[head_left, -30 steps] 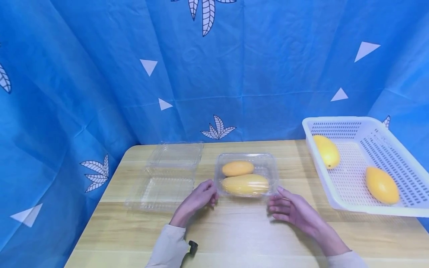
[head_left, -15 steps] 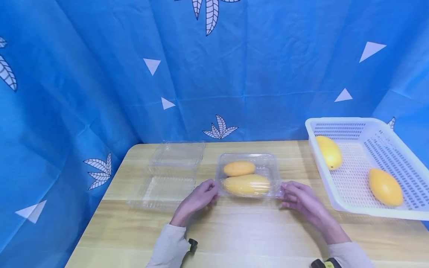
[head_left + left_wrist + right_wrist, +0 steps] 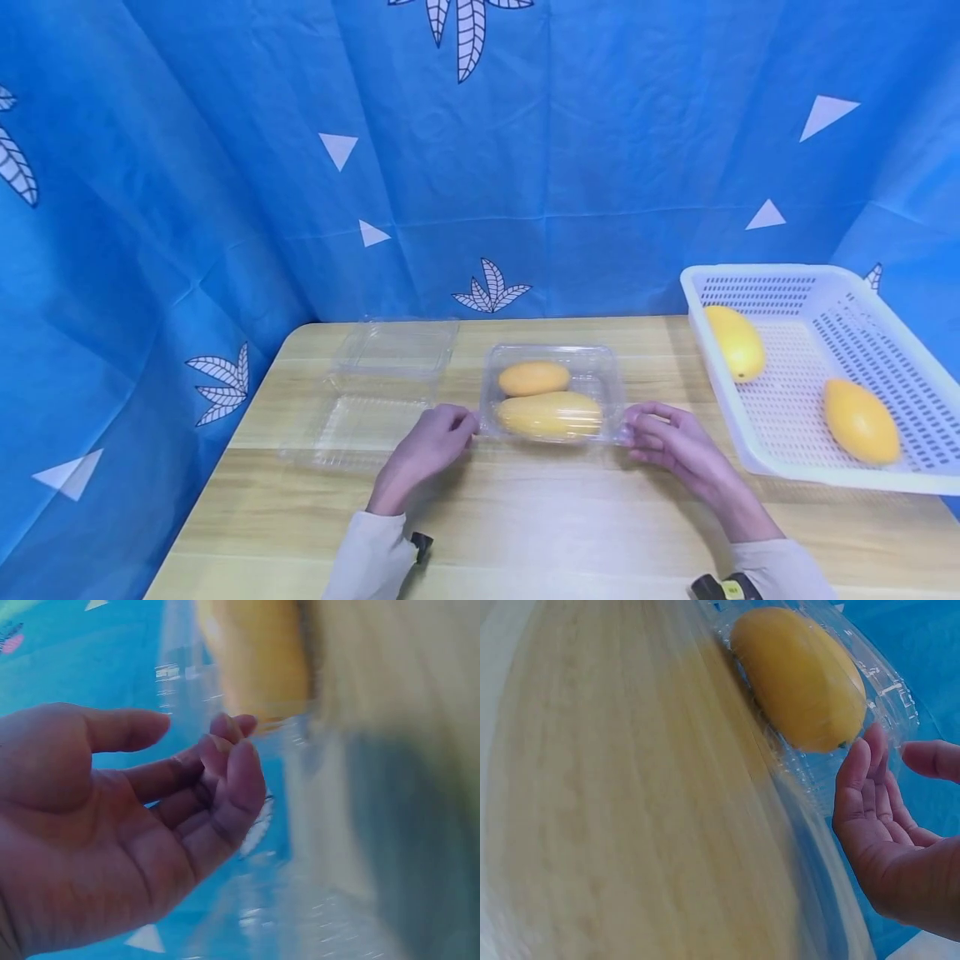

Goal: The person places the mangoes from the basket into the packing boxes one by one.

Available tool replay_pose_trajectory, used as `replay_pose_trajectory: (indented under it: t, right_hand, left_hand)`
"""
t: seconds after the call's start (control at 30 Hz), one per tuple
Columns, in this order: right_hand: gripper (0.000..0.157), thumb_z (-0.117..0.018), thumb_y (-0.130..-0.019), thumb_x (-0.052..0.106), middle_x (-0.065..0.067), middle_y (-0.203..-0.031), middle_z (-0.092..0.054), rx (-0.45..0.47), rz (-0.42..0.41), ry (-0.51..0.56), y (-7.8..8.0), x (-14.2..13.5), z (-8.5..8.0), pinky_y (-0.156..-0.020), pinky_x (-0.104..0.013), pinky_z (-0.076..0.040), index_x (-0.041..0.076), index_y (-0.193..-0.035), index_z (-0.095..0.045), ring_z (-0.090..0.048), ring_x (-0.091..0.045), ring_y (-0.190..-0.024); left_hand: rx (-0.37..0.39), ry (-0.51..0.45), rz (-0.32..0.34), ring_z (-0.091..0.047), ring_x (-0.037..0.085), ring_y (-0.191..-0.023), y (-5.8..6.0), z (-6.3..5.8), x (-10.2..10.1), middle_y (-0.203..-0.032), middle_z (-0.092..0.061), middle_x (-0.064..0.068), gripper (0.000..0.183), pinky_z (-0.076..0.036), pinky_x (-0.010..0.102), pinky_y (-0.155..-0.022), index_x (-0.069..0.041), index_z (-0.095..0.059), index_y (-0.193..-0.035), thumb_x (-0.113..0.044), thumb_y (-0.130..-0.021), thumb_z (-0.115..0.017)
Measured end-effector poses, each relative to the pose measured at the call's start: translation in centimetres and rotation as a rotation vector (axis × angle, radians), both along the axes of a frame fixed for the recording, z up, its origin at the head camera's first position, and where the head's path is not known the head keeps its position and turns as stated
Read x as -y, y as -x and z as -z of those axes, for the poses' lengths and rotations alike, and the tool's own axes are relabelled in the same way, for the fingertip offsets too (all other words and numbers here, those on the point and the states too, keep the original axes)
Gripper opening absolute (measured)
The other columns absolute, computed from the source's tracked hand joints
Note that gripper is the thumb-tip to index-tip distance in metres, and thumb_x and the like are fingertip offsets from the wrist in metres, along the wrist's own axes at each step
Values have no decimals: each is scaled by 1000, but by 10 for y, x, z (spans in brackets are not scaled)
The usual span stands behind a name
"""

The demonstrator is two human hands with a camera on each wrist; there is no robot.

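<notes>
In the head view, a clear plastic clamshell container stands on the table with its lid down over two mangoes. An orange-yellow mango lies behind a larger yellow mango. My left hand is beside the container's front left corner. In the left wrist view its thumb stands apart from the bent fingers, with nothing between them. My right hand pinches the front right corner lightly. In the right wrist view the fingertips overlap the plastic edge near the mango's end.
An open, clear clamshell container lies on the left of the wooden table. To the right stands a white perforated basket with two more mangoes, one at its left wall and one near the front. A blue curtain hangs behind.
My right hand has moved slightly right and up onto the container's front right corner. My left hand has shifted a little left, off the left corner. The container stays in place.
</notes>
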State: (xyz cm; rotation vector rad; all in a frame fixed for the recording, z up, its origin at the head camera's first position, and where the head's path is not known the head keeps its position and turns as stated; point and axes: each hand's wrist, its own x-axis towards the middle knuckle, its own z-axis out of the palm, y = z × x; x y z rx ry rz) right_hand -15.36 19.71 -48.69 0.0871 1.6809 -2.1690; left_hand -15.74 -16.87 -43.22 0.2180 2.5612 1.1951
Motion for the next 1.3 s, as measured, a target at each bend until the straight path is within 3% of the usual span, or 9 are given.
replay_pose_trajectory:
  t: [0.13,0.2,0.33,0.5,0.67,0.8,1.0,1.1,1.3]
  right_hand:
    - [15,-61,-102,10,-6,-98,-71,-2,-2,-8,0,1,-1,-82,-34,-60,3,-116,-60,-72,-17,-86]
    - [16,-61,-102,10,-6,-98,-70,-3,-3,-14,-1,1,-1,-83,-35,-60,2,-116,-60,-71,-17,-86]
    - [19,-62,-102,10,-6,-99,-70,-2,-10,-27,-1,1,-2,-84,-36,-60,0,-118,-60,-71,-17,-87]
    - [23,-62,-101,10,-7,-99,-69,-10,-23,-49,0,0,-5,-85,-36,-59,-2,-121,-58,-71,-18,-88]
    - [29,-63,-100,9,-8,-101,-70,-23,-45,-56,0,-1,-7,-87,-37,-59,-4,-125,-56,-71,-19,-91]
    - [33,-63,-100,7,-9,-102,-71,-27,-55,-57,-2,-3,-8,-87,-37,-59,-6,-129,-55,-71,-21,-93]
    - [39,-63,-101,8,-9,-107,-70,-42,-74,-65,-2,-6,-7,-89,-36,-58,-11,-133,-52,-70,-21,-97]
    - [38,-63,-101,8,-8,-108,-71,-51,-85,-70,-2,-8,-7,-89,-37,-58,-11,-132,-53,-70,-21,-98]
    - [40,-64,-100,11,-7,-108,-70,-56,-101,-111,-2,-7,-7,-90,-37,-58,-10,-132,-53,-69,-20,-94]
  left_hand:
    - [-44,37,12,-38,12,-54,-10,-14,1,-61,-44,-3,36,-37,29,-52,-10,-56,-75,-23,-107,-50]
    - [-49,32,63,-38,11,-53,-15,-19,-2,-61,-44,-3,37,-37,27,-51,-11,-52,-72,-22,-107,-50]
    - [-42,-12,212,-48,10,-61,-23,-26,-13,-71,-55,-1,31,-45,26,-57,-9,-62,-84,-23,-108,-50]
    - [4,-82,365,-62,15,-69,-29,-17,-33,-89,-68,8,28,-53,25,-65,-5,-71,-108,-26,-107,-53]
    - [87,-163,428,-64,15,-67,-36,0,-61,-89,-70,7,29,-56,26,-61,-4,-71,-113,-27,-106,-56]
    - [147,-243,408,-68,14,-82,-40,13,-82,-98,-71,4,31,-58,27,-71,-2,-67,-122,-26,-105,-57]
    - [270,-374,379,-67,15,-89,-42,26,-106,-103,-71,9,39,-56,29,-78,-2,-58,-136,-25,-104,-56]
    - [384,-533,262,-66,17,-91,-45,33,-119,-106,-70,8,42,-55,32,-82,-2,-54,-140,-22,-103,-57]
    - [591,-943,-49,-63,17,-92,-49,41,-144,-105,-67,9,37,-54,32,-85,6,-57,-132,-14,-101,-60]
